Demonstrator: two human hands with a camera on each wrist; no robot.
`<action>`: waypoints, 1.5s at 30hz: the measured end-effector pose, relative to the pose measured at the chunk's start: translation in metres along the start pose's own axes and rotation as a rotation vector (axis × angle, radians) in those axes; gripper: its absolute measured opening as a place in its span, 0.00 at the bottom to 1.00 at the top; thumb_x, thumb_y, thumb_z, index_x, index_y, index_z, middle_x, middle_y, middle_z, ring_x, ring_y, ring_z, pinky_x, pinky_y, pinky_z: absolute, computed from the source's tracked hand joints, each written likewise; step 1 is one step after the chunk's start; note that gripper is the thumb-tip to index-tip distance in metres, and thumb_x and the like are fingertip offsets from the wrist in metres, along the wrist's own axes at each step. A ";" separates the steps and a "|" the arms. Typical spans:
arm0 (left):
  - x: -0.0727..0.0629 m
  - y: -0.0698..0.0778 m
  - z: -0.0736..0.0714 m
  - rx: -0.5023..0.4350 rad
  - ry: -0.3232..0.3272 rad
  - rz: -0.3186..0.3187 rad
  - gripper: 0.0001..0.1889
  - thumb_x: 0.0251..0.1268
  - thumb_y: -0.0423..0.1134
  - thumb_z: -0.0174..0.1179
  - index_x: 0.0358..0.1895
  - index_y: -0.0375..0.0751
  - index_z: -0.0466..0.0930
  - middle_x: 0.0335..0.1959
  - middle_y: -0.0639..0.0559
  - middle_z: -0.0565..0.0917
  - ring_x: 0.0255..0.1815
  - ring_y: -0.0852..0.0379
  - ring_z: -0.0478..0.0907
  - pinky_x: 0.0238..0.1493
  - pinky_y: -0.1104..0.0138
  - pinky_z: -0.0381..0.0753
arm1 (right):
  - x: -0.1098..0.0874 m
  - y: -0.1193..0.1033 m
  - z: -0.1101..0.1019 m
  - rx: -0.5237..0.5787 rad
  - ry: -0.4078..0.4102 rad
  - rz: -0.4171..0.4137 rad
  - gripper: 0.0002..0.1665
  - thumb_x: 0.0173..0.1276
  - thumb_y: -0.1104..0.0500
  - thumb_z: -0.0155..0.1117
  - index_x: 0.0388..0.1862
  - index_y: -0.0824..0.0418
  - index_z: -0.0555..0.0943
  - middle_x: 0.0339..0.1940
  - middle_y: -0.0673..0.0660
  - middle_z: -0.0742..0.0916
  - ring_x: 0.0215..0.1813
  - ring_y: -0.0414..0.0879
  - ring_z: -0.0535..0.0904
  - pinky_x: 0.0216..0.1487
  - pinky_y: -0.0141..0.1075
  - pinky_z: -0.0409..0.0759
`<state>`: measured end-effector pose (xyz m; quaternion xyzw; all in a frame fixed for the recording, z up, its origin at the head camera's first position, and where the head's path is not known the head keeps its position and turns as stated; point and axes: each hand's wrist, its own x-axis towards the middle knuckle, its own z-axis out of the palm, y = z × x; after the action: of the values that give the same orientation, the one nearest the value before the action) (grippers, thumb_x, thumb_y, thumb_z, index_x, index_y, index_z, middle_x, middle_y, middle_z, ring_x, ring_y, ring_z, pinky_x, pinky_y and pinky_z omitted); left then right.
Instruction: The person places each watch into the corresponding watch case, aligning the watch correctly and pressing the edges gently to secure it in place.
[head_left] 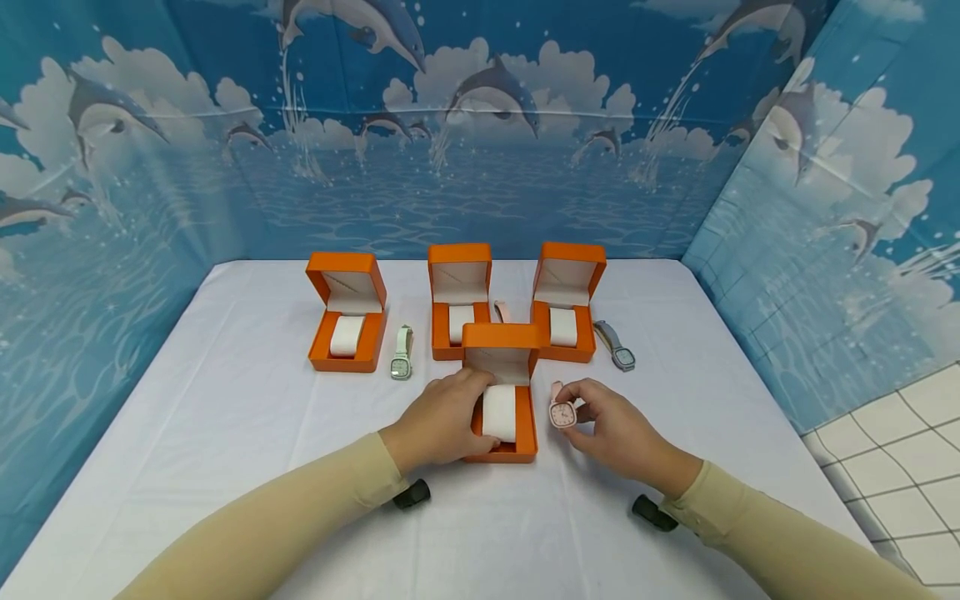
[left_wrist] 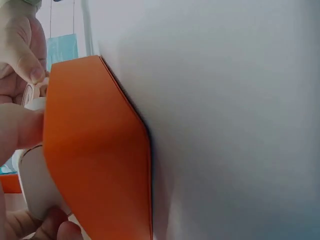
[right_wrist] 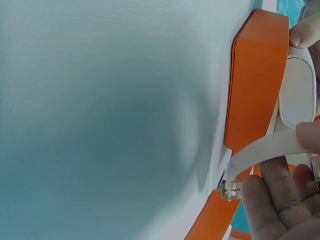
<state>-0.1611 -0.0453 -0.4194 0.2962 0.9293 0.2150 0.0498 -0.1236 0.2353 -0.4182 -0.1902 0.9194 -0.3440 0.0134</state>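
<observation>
An orange watch box stands with its lid raised at the middle of the table, a white watch cushion inside. My left hand reaches over the box's left side and grips the cushion between thumb and fingers. In the left wrist view, these fingers lie around the cushion beside the orange wall. To the right of the box, my right hand pinches a pink watch, its square face turned up. Its pale strap with a metal buckle hangs from my fingers in the right wrist view.
Behind stand three more raised-lid orange boxes, at left, middle and right, each with a white cushion. A pale green watch, a grey-blue watch and a partly hidden pinkish strap lie beside them. Dolphin-printed curtains border the table.
</observation>
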 end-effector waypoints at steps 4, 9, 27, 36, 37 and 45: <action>-0.003 0.003 -0.002 0.014 0.022 0.029 0.40 0.57 0.56 0.77 0.70 0.43 0.73 0.58 0.52 0.81 0.55 0.54 0.79 0.65 0.54 0.79 | -0.001 -0.002 -0.001 -0.009 0.028 -0.012 0.24 0.64 0.69 0.77 0.54 0.56 0.78 0.52 0.52 0.86 0.46 0.42 0.88 0.47 0.35 0.87; -0.007 0.004 -0.009 0.049 0.066 0.081 0.41 0.57 0.58 0.77 0.70 0.42 0.74 0.56 0.52 0.80 0.53 0.56 0.77 0.60 0.58 0.82 | -0.001 -0.006 -0.003 -0.014 0.068 -0.021 0.24 0.63 0.69 0.78 0.53 0.56 0.78 0.52 0.52 0.87 0.45 0.43 0.88 0.47 0.40 0.89; -0.018 0.017 -0.053 -0.080 0.174 0.178 0.37 0.59 0.48 0.78 0.69 0.45 0.71 0.62 0.52 0.79 0.48 0.57 0.79 0.49 0.65 0.84 | 0.006 -0.029 -0.029 -0.026 0.201 -0.053 0.25 0.64 0.71 0.76 0.58 0.60 0.79 0.54 0.59 0.88 0.46 0.51 0.91 0.43 0.36 0.90; -0.012 0.012 -0.068 -0.096 0.227 0.203 0.39 0.61 0.45 0.77 0.73 0.42 0.69 0.63 0.48 0.76 0.51 0.53 0.77 0.49 0.63 0.83 | 0.012 -0.041 -0.041 -0.028 0.246 -0.092 0.25 0.66 0.71 0.75 0.59 0.61 0.78 0.55 0.59 0.85 0.45 0.51 0.92 0.42 0.28 0.87; -0.011 0.012 -0.070 -0.095 0.235 0.209 0.39 0.61 0.45 0.77 0.73 0.42 0.69 0.63 0.48 0.76 0.51 0.53 0.77 0.49 0.63 0.83 | 0.013 -0.043 -0.042 -0.029 0.250 -0.099 0.25 0.66 0.71 0.75 0.60 0.61 0.78 0.55 0.59 0.85 0.45 0.51 0.92 0.42 0.27 0.87; -0.005 0.010 -0.079 -0.070 0.270 0.216 0.40 0.62 0.46 0.77 0.75 0.42 0.69 0.66 0.47 0.76 0.59 0.53 0.77 0.57 0.58 0.86 | 0.020 -0.054 -0.049 -0.030 0.299 -0.160 0.26 0.66 0.71 0.75 0.60 0.60 0.78 0.54 0.58 0.85 0.43 0.49 0.91 0.45 0.21 0.84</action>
<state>-0.1690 -0.0701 -0.3435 0.3608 0.8822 0.2892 -0.0888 -0.1311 0.2219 -0.3444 -0.2096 0.8982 -0.3545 -0.1537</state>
